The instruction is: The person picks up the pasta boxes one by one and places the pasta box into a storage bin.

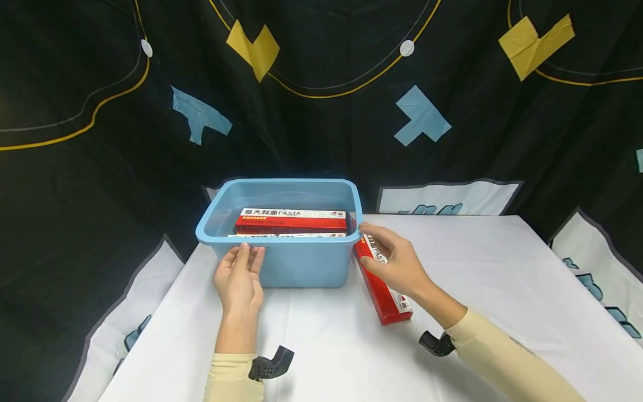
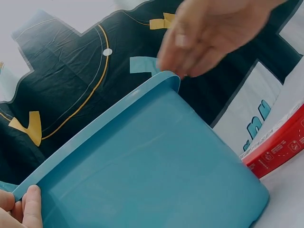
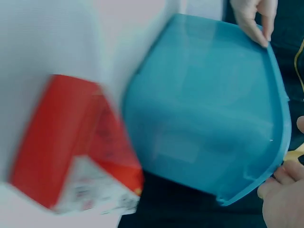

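A light blue plastic tub [image 1: 301, 265] stands on the white-covered table, with red-and-white pasta boxes [image 1: 291, 224] lying inside it. My left hand [image 1: 240, 279] pinches the front rim near its left end; in the right wrist view those fingertips [image 3: 259, 35] sit on the rim too. At the right front corner, my right hand [image 1: 394, 259] has its fingertips against the rim, the thumb held apart and lower. Beneath that hand, another pasta box [image 1: 382, 293] lies slanted on the table beside the tub. Part of this box is hidden by the hand.
White cloth covers the table [image 1: 331, 346]. Behind it hangs a black curtain [image 1: 321, 139] with yellow and blue patches. Small black wrist devices [image 1: 271, 363] sit at both sleeves.
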The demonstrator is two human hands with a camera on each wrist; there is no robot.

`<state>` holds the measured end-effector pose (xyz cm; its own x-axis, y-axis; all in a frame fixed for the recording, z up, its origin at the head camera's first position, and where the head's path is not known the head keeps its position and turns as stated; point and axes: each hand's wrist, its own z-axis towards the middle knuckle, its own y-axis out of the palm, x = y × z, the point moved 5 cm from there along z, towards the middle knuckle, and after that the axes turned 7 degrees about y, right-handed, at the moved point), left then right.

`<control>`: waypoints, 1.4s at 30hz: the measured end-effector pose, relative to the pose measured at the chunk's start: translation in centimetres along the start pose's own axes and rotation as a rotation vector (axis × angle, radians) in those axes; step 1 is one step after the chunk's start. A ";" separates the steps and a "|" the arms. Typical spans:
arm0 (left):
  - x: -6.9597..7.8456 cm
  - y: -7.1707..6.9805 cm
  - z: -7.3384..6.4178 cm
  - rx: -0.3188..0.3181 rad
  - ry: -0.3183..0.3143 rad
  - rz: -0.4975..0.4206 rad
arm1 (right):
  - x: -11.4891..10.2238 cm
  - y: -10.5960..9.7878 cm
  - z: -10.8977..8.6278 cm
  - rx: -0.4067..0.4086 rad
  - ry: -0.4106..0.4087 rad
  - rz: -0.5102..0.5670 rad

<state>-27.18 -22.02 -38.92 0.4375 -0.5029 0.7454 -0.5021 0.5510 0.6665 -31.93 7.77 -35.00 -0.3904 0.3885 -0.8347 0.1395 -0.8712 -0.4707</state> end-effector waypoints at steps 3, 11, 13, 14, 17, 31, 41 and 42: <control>0.0 0.2 0.0 -0.004 0.004 -0.005 | 1.6 -0.5 -1.2 0.041 0.074 -0.099; 0.0 0.2 -0.1 -0.004 0.012 0.003 | 6.7 -0.2 -3.6 -0.072 0.300 -0.467; 0.0 0.1 -0.2 -0.004 0.010 -0.002 | 7.7 0.2 -4.1 -0.109 0.317 -0.531; 0.0 0.1 -0.2 -0.004 0.009 -0.001 | 8.1 0.3 -4.4 -0.116 0.326 -0.549; -0.1 -0.1 -0.3 -0.006 0.008 -0.004 | 8.7 0.5 -5.0 -0.115 0.369 -0.583; -0.3 0.0 -0.1 -0.008 0.019 -0.017 | 8.8 -1.5 -7.0 -0.015 0.332 -0.717; -0.2 0.1 -0.1 -0.004 0.018 -0.020 | 7.5 -6.4 -7.6 0.131 0.347 -0.470; -0.2 0.1 -0.1 -0.005 0.016 -0.021 | 7.4 -6.8 -7.8 0.146 0.350 -0.447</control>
<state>-27.25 -21.80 -39.02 0.4600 -0.5031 0.7316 -0.4893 0.5440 0.6817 -28.67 18.92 -40.15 -0.0549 0.7824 -0.6204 -0.1063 -0.6224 -0.7755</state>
